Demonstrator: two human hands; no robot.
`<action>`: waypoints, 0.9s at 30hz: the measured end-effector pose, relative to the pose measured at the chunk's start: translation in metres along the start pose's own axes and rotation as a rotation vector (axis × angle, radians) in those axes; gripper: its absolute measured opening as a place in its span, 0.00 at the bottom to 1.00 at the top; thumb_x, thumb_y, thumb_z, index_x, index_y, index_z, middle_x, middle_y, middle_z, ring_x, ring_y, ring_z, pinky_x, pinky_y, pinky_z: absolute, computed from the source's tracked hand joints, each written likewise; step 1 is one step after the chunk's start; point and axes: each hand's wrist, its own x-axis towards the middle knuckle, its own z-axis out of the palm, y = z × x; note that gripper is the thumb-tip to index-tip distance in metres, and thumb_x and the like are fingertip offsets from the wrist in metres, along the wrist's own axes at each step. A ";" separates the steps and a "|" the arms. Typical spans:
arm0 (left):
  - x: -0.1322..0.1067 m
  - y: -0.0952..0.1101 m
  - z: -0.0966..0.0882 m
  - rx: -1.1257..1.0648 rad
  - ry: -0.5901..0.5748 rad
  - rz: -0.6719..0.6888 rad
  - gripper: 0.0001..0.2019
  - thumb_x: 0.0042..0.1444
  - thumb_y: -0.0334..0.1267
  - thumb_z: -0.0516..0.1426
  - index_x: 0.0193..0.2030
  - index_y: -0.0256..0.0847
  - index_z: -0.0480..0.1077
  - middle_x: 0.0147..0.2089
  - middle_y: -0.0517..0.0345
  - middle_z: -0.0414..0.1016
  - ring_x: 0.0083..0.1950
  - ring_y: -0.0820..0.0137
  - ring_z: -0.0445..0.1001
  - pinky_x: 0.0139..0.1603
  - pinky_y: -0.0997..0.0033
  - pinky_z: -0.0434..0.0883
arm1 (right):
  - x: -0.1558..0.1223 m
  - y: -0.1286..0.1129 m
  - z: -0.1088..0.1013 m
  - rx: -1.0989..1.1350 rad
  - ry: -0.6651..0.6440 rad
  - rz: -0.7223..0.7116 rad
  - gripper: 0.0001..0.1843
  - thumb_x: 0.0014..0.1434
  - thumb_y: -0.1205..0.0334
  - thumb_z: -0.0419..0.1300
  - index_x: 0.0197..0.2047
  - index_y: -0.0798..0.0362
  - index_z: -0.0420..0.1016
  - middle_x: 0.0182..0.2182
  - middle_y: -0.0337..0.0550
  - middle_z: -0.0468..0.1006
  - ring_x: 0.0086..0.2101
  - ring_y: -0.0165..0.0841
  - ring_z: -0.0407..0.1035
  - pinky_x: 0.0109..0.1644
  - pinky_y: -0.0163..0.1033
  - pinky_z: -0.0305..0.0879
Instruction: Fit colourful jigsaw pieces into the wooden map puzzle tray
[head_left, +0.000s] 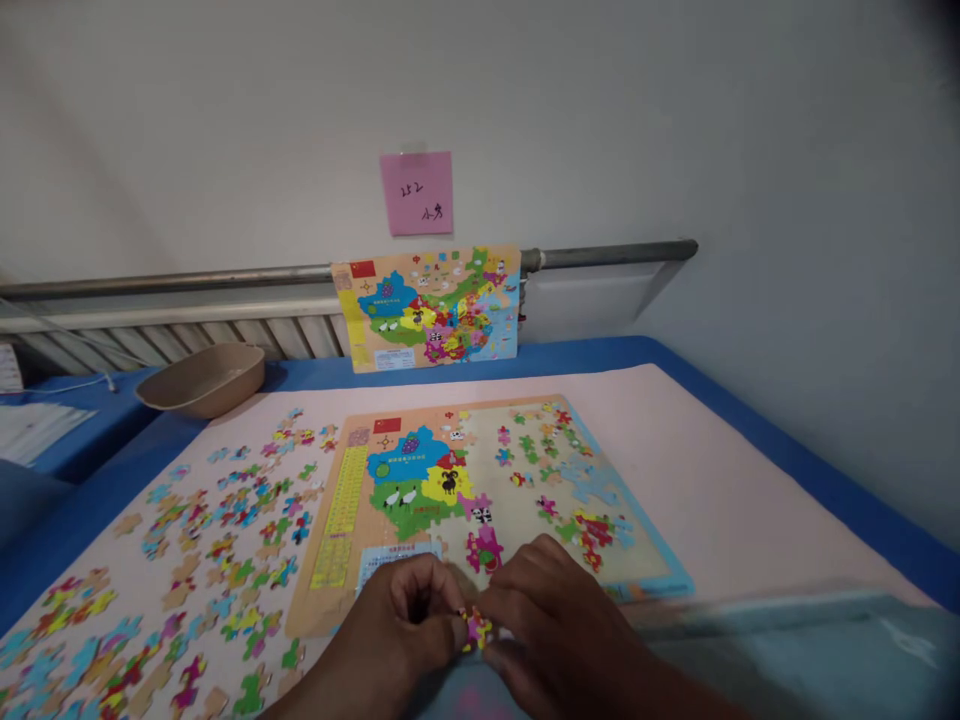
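Both of my hands meet at the bottom middle of the view, fingers pinched together on a small multicoloured puzzle piece [475,630]. My left hand [409,625] grips it from the left and my right hand [559,625] from the right. Just beyond them lies a map puzzle board [341,520], partly filled on its left with blue, green and yellow pieces; its right half shows bare backing with scattered pieces. Several loose puzzle pieces [217,545] are spread over the pink mat to the left of the board.
A finished map picture [427,308] leans against the radiator at the back. A tan bowl [202,380] sits at the back left. A pink sticky note [416,193] is on the wall. The blue table edge [825,480] runs along the right.
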 end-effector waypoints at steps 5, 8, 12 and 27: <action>0.000 -0.006 -0.002 -0.059 -0.026 0.029 0.12 0.45 0.44 0.65 0.28 0.39 0.68 0.26 0.64 0.65 0.28 0.76 0.58 0.30 0.72 0.54 | 0.003 -0.003 0.000 0.007 -0.024 0.060 0.14 0.57 0.76 0.60 0.44 0.51 0.71 0.36 0.41 0.77 0.37 0.37 0.67 0.42 0.43 0.55; -0.004 -0.011 -0.007 0.044 0.065 0.035 0.13 0.52 0.48 0.63 0.32 0.40 0.70 0.27 0.64 0.67 0.28 0.74 0.61 0.30 0.72 0.58 | 0.005 -0.002 -0.002 0.004 -0.037 0.104 0.15 0.54 0.78 0.60 0.42 0.51 0.72 0.35 0.40 0.76 0.37 0.38 0.66 0.44 0.44 0.55; -0.011 -0.016 -0.013 0.663 0.179 0.453 0.07 0.65 0.39 0.56 0.37 0.45 0.74 0.36 0.59 0.78 0.37 0.68 0.75 0.39 0.68 0.69 | 0.006 0.013 -0.009 -0.068 -0.046 0.170 0.12 0.56 0.77 0.63 0.40 0.51 0.73 0.37 0.41 0.75 0.39 0.39 0.65 0.48 0.46 0.55; 0.017 -0.024 -0.007 1.547 0.296 1.196 0.22 0.75 0.54 0.48 0.55 0.42 0.74 0.55 0.60 0.83 0.53 0.65 0.78 0.51 0.60 0.69 | 0.021 0.068 -0.025 -0.152 -0.116 0.298 0.08 0.62 0.71 0.67 0.43 0.51 0.79 0.42 0.45 0.73 0.46 0.43 0.64 0.50 0.48 0.52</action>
